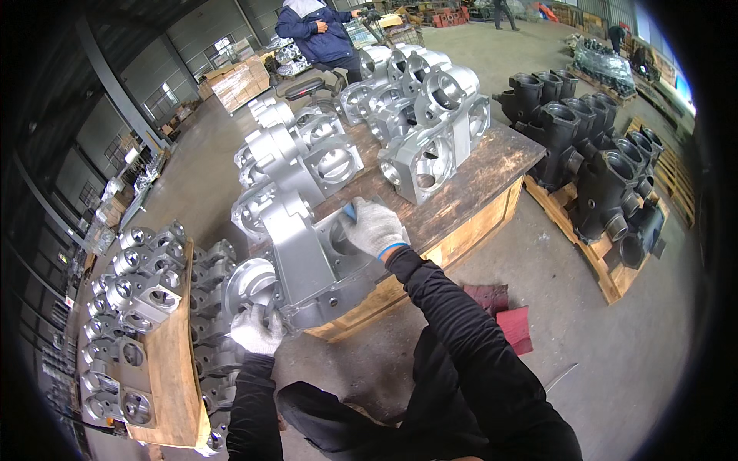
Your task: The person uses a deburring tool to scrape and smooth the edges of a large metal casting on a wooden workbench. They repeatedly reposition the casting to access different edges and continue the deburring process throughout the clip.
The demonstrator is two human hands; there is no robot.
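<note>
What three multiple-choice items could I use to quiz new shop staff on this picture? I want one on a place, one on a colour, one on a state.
1. Where does the right hand rest?
A. on the silver casting at the crate's near edge
B. on the floor
C. on the black castings

2. What colour are the castings on the pallet at the right?
A. red
B. black
C. white

3. How is the left hand dressed?
A. bare
B. in a black mitten
C. in a white glove

Answers:
1 A, the gloved right hand lies on the upper face of the silver casting, over a blue piece.
2 B, they look dark black beside the silver ones on the wooden crate.
3 C, a white knit glove covers it at the casting's lower flange.
</note>
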